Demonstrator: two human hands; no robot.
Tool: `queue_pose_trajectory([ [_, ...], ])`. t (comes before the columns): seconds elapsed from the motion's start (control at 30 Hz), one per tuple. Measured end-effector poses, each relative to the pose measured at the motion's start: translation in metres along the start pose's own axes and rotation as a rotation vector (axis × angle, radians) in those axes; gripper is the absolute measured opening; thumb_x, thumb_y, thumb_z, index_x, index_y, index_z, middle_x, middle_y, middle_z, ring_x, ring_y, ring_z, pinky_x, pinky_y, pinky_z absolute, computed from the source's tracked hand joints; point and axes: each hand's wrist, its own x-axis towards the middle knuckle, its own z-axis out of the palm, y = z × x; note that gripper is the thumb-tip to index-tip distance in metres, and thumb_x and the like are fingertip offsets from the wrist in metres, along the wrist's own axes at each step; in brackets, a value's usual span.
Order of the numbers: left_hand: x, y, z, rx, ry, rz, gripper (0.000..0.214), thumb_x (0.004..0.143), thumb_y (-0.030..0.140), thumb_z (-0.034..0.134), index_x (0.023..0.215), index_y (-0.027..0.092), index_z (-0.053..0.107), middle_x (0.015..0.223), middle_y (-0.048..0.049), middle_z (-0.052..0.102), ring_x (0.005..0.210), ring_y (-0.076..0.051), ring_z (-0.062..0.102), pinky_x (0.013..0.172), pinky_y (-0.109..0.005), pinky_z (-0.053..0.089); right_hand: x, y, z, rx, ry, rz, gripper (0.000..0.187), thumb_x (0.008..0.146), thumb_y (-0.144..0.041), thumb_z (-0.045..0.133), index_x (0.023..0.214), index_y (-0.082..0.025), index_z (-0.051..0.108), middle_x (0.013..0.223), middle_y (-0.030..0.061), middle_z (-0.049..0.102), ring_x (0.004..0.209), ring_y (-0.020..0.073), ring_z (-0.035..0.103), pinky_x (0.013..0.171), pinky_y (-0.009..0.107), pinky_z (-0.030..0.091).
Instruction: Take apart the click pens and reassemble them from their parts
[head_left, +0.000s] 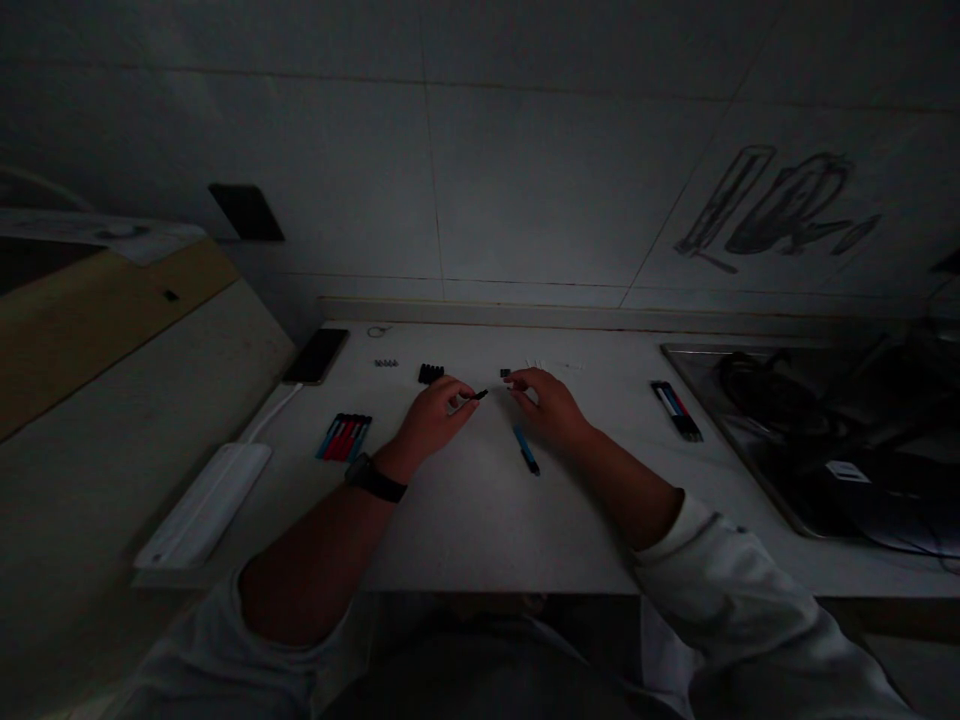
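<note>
My left hand (442,408) pinches a small black pen part (480,395) between thumb and fingertips above the white counter. Facing it a short gap away, my right hand (551,405) has its fingertips closed on something small and dark, too tiny to name. Just below the right hand lies a blue pen barrel (526,450) with a black end. Several black pen parts (431,374) sit in a row behind my left hand. A little dark piece (505,373) and several thin white sticks (534,364) lie behind my right hand.
Several blue and red pen barrels (343,438) lie at left, near a phone (319,356) cabled to a white power strip (206,505). Small springs (386,363) lie at the back. More pens (676,410) rest by the metal sink (757,480) at right, which holds dark cables.
</note>
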Motion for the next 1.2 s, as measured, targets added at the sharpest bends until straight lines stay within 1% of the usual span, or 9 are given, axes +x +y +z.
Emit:
queue_pose_trajectory([
  [0.1,0.0,0.001,0.001,-0.015,-0.012,0.029,0.009,0.094,0.027,0.068,0.097,0.02,0.07,0.097,-0.0032,0.067,0.076,-0.014,0.06,0.074,-0.029,0.05,-0.002,-0.013,0.003,0.202,0.053,0.036,0.015,0.096,-0.028,0.058,0.106,-0.023,0.069,0.101,0.006,0.071,0.094,0.0198,0.067,0.088,0.035,0.051],
  [0.17,0.0,0.002,0.001,-0.028,-0.021,0.044,0.007,0.094,0.026,0.069,0.097,0.02,0.071,0.097,-0.0032,0.067,0.077,-0.014,0.06,0.074,-0.029,0.051,-0.001,-0.018,0.006,0.353,0.075,0.111,0.012,0.094,-0.032,0.062,0.1,-0.024,0.068,0.098,0.0043,0.071,0.093,0.019,0.068,0.088,0.035,0.052],
  [0.23,0.0,0.003,0.0,-0.038,-0.03,0.055,0.008,0.093,0.025,0.069,0.098,0.02,0.071,0.096,-0.0034,0.067,0.078,-0.014,0.061,0.074,-0.029,0.051,0.0,-0.02,0.01,0.483,0.085,0.196,0.014,0.09,-0.036,0.066,0.097,-0.024,0.067,0.096,0.0033,0.071,0.091,0.0187,0.069,0.088,0.035,0.053],
  [0.33,0.0,0.006,-0.001,-0.045,-0.036,0.063,0.008,0.093,0.025,0.069,0.098,0.02,0.071,0.097,-0.0039,0.067,0.081,-0.015,0.062,0.074,-0.03,0.051,0.002,-0.02,0.013,0.59,0.088,0.286,0.018,0.086,-0.038,0.071,0.095,-0.023,0.069,0.093,0.0031,0.071,0.088,0.0186,0.068,0.086,0.036,0.054],
  [0.4,-0.001,0.007,-0.001,-0.041,-0.036,0.072,0.007,0.093,0.024,0.069,0.098,0.02,0.071,0.098,-0.0042,0.067,0.082,-0.016,0.062,0.076,-0.03,0.051,0.002,-0.02,0.015,0.625,0.086,0.308,0.019,0.084,-0.038,0.073,0.095,-0.023,0.07,0.092,0.0031,0.071,0.087,0.0184,0.068,0.086,0.036,0.054],
  [0.53,-0.001,0.005,0.001,-0.031,-0.042,0.094,0.008,0.093,0.026,0.07,0.099,0.02,0.071,0.097,-0.0037,0.066,0.081,-0.015,0.062,0.077,-0.031,0.051,0.003,-0.021,0.016,0.669,0.077,0.31,0.021,0.081,-0.038,0.075,0.095,-0.024,0.069,0.092,0.0027,0.071,0.086,0.0181,0.068,0.086,0.036,0.054],
  [0.8,-0.002,0.002,0.002,-0.042,-0.054,0.102,0.009,0.094,0.027,0.07,0.1,0.02,0.07,0.098,-0.0037,0.066,0.08,-0.015,0.061,0.074,-0.029,0.05,0.003,-0.023,0.019,0.676,0.078,0.287,0.021,0.081,-0.04,0.075,0.09,-0.023,0.066,0.087,0.002,0.069,0.083,0.0179,0.067,0.084,0.036,0.054],
  [0.93,-0.002,0.005,0.002,-0.051,-0.052,0.108,0.009,0.093,0.027,0.07,0.099,0.02,0.07,0.097,-0.0039,0.066,0.082,-0.015,0.061,0.075,-0.03,0.051,0.002,-0.024,0.018,0.645,0.071,0.273,0.02,0.082,-0.04,0.074,0.09,-0.023,0.066,0.087,0.0018,0.07,0.082,0.0175,0.067,0.085,0.036,0.054],
  [1.2,-0.001,0.004,0.002,-0.092,-0.057,0.074,0.009,0.093,0.028,0.068,0.098,0.021,0.07,0.098,-0.0046,0.066,0.08,-0.015,0.061,0.074,-0.03,0.052,0.001,-0.024,0.018,0.589,0.077,0.26,0.019,0.084,-0.04,0.073,0.09,-0.023,0.067,0.087,0.002,0.07,0.085,0.0182,0.068,0.086,0.036,0.055],
])
